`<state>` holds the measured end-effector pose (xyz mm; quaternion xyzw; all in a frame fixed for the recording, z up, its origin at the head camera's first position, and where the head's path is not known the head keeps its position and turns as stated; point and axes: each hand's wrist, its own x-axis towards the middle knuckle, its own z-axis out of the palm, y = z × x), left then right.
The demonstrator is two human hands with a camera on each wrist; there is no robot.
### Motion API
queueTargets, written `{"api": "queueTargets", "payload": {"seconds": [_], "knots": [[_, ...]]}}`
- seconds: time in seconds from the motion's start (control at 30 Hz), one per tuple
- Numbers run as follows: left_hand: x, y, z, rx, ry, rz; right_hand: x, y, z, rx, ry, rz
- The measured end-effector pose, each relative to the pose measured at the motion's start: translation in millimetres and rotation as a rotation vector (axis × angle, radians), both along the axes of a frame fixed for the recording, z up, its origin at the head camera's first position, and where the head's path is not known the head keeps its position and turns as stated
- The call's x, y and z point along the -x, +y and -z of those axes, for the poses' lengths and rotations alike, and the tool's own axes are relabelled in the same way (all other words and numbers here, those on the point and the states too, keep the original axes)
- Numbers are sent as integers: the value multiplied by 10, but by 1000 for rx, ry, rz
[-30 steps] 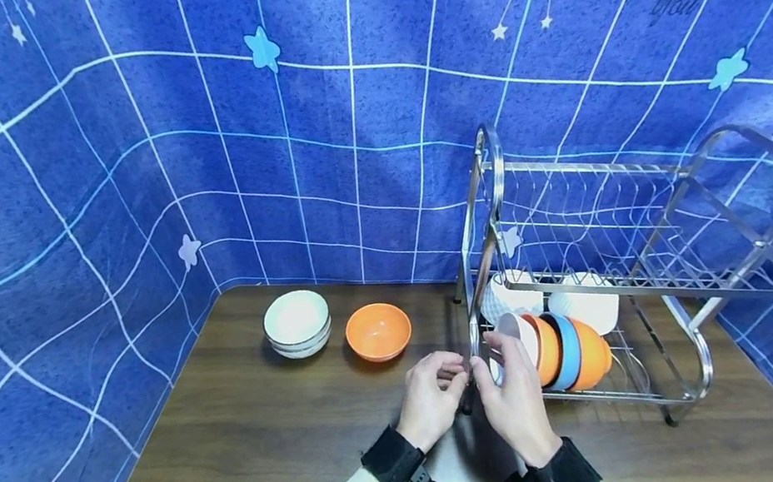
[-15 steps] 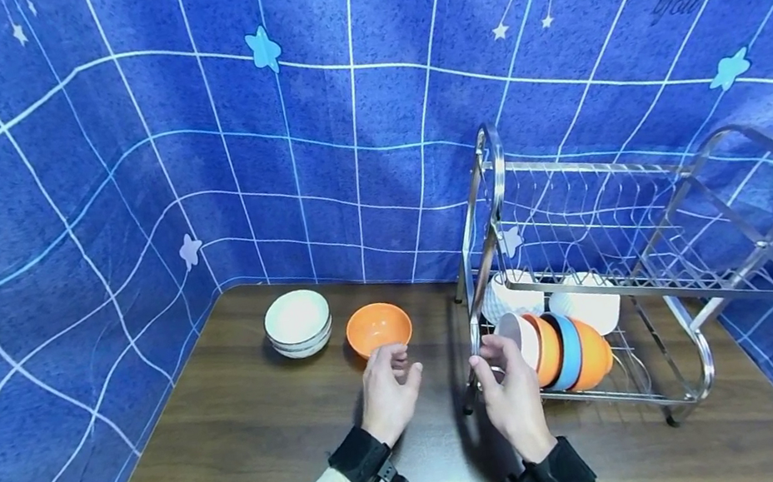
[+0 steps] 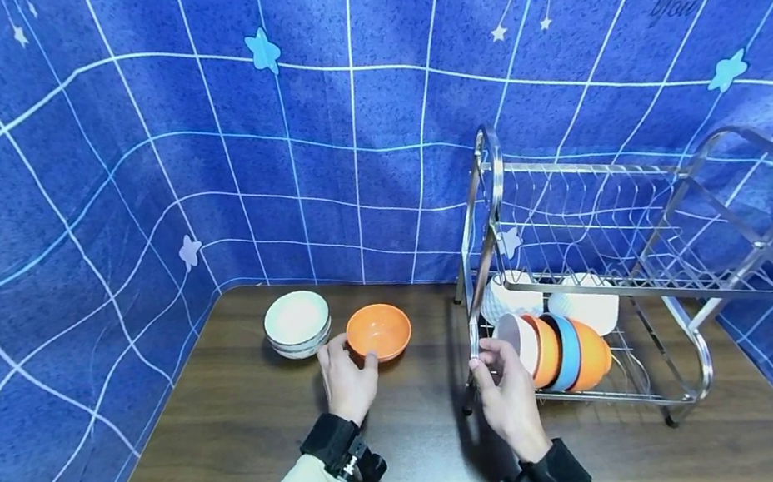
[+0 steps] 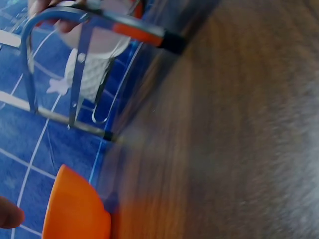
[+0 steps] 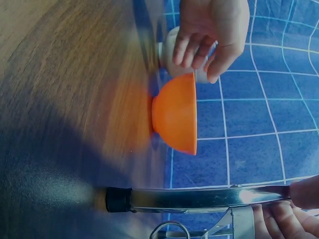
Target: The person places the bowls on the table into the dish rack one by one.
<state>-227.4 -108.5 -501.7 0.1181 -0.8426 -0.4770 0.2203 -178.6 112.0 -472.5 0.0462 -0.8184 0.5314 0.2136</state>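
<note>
Right hand (image 3: 505,391) nearest, fingers curled round the front post of the metal dish rack (image 3: 634,269), gripping it. Left hand (image 3: 348,382) further out, fingers loosely spread, reaching the near rim of the orange bowl (image 3: 379,331); real grip can't tell. White bowl stack (image 3: 297,323) just left beyond. All on wooden table (image 3: 240,466).
</note>
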Motion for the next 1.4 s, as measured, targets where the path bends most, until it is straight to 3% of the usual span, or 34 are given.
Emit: {"api": "queueTargets", "payload": {"seconds": [0.17,0.37,0.47,0.63,0.73,0.93,1.4], "knots": [[88,-81,-4,-28,-143,15,5,-1,20,5,-13,8],[157,-141,14,-52,-232,28,2,-6,36,-11,-45,12],[189,-136,17,-194,-259,51,-3,-10,28,-15,-55,18],[265,-117,32,-526,-289,81,-10,-24,27,-22,-59,23],[305,-119,43,-635,-290,86,-7,-30,33,-21,-67,21],[327,-127,41,-701,-295,103,-4,-21,37,-20,-66,22],[231,-91,6,-688,-293,122,-18,-20,22,-13,-72,11]]}}
